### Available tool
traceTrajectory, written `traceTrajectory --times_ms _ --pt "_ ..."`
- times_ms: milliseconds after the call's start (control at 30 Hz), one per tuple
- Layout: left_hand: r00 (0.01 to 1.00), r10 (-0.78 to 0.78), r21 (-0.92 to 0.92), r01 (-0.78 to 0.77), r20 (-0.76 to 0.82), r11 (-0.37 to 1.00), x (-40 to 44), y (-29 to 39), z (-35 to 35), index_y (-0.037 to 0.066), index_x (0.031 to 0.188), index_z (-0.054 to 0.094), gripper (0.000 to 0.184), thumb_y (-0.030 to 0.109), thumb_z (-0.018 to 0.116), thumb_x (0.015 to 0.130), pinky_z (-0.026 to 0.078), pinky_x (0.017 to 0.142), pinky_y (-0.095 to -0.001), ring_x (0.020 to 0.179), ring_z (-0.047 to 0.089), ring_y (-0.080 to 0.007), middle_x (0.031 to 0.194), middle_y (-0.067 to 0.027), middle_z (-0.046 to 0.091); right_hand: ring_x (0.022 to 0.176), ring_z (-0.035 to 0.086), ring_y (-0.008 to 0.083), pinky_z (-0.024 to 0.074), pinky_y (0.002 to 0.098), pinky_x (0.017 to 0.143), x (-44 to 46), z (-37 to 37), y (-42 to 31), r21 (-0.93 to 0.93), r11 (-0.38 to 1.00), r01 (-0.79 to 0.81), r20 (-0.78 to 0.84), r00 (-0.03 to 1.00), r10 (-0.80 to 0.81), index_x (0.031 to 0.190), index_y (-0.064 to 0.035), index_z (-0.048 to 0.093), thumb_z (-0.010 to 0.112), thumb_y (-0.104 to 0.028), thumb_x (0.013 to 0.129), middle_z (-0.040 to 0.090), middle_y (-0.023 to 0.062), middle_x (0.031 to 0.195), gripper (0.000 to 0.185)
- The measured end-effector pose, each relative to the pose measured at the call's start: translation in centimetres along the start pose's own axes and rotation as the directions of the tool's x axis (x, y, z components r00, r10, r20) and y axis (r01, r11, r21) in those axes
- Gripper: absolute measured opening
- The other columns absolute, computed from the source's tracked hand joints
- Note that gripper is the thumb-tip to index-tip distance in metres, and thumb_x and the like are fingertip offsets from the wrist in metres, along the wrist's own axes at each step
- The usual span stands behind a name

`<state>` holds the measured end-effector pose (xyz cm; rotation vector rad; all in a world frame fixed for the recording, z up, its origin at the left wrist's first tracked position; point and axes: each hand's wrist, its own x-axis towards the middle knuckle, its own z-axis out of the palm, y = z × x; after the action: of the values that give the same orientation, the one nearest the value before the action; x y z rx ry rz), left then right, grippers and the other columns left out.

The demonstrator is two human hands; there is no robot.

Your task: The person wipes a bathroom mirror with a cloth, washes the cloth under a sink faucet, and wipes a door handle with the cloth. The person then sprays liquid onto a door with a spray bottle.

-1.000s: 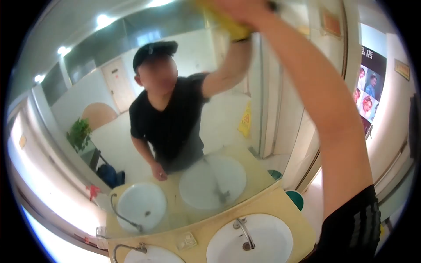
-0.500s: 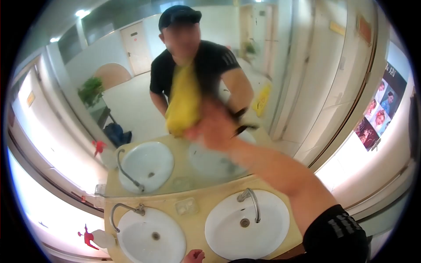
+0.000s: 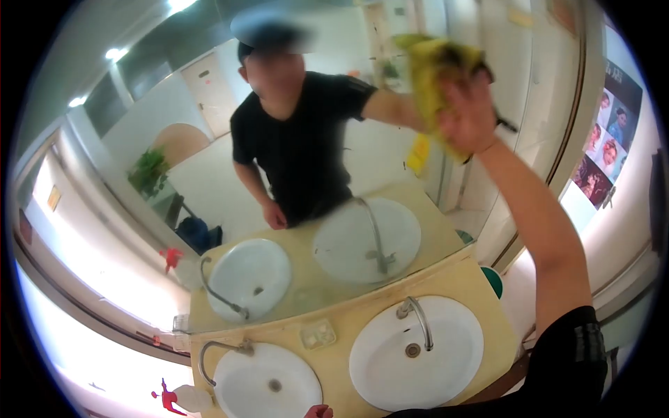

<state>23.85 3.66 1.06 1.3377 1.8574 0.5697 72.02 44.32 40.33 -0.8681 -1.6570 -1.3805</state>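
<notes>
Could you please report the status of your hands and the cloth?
Right hand holding crumpled yellow cloth up at large wall mirror. Left hand mostly out of frame, grip unclear. Nothing seen blocking the cloth; curved metal faucet well below.

Black short-sleeved top (image 3: 557, 376) worn. Grey stripes (image 3: 591, 341) are set side by side on the right sleeve (image 3: 571, 324), near its hem; right arm (image 3: 540, 223) left bare below. Right hand (image 3: 474, 118) and left hand (image 3: 319, 412) uncovered. In the mirror (image 3: 191, 191), plain black left sleeve (image 3: 242, 143), V-shaped neckline (image 3: 284, 120) and dark cap (image 3: 282, 36) are shown, cap partly blurred.
</notes>
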Motion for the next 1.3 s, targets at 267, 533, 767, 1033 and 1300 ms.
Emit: traceTrajectory --times_ms 267,533,767,1033,1300 --pt "0.986 -0.055 -0.028 0.060 0.158 0.998 0.5 1.8 2.6 0.003 0.110 0.063 0.036 0.032 0.059 0.089 0.048 0.087 -0.0400 0.102 0.061 -0.0319 0.106 -0.0177 0.066 0.128 0.036 0.0427 0.0262 0.0496 0.108 -6.5 4.7 -5.9 0.019 0.864 -0.503 -0.303 0.821 0.485 0.136 -0.0028 0.043 0.034 -0.028 0.099 0.040 0.0231 0.138 0.046" --pt "0.971 -0.215 -0.162 0.229 0.101 0.960 -0.7 0.7 2.9 0.002 0.108 0.064 0.034 0.030 0.059 0.089 0.048 0.086 -0.0408 0.100 0.061 -0.0334 0.107 -0.0188 0.065 0.141 0.029 0.0232 0.0240 0.0362 0.114 -13.7 8.2 -39.2 0.586 0.706 0.398 0.038 0.856 -0.515 0.143 -0.0046 0.039 0.042 -0.014 0.086 0.030 0.0103 0.153 0.058" --pt "0.979 -0.199 -0.199 0.185 -0.054 0.963 -1.6 1.3 2.5 -0.001 0.100 0.066 0.028 0.021 0.069 0.083 0.053 0.070 -0.0311 0.077 0.067 -0.0195 0.085 -0.0129 0.069 0.134 0.037 0.0190 0.0324 0.0315 0.107 -29.1 8.6 -30.3 0.922 -0.029 -0.387 0.244 0.635 -0.733 0.139 -0.0002 0.039 0.036 -0.017 0.096 0.040 0.0105 0.145 0.047" --pt "0.985 -0.145 -0.149 0.158 0.097 0.976 0.2 4.5 3.0 -0.001 0.099 0.066 0.027 0.022 0.067 0.085 0.053 0.072 -0.0310 0.079 0.067 -0.0182 0.084 -0.0111 0.069 0.093 0.059 0.0223 0.0476 0.0383 0.078 -7.6 2.3 -5.9 0.294 0.794 0.532 0.166 0.790 -0.590 0.084 -0.0189 0.065 0.057 -0.029 0.074 0.061 0.0017 0.086 0.016" --pt "0.987 -0.125 -0.126 0.138 0.102 0.982 0.3 3.9 3.0 0.001 0.100 0.066 0.026 0.021 0.067 0.085 0.052 0.070 -0.0310 0.077 0.065 -0.0184 0.086 -0.0122 0.069 0.116 0.047 0.0427 0.0361 0.0557 0.096 -1.7 3.3 -5.9 0.093 0.989 -0.117 -0.205 0.969 0.134 0.124 -0.0088 0.056 0.052 -0.037 0.082 0.049 0.0236 0.128 0.051"
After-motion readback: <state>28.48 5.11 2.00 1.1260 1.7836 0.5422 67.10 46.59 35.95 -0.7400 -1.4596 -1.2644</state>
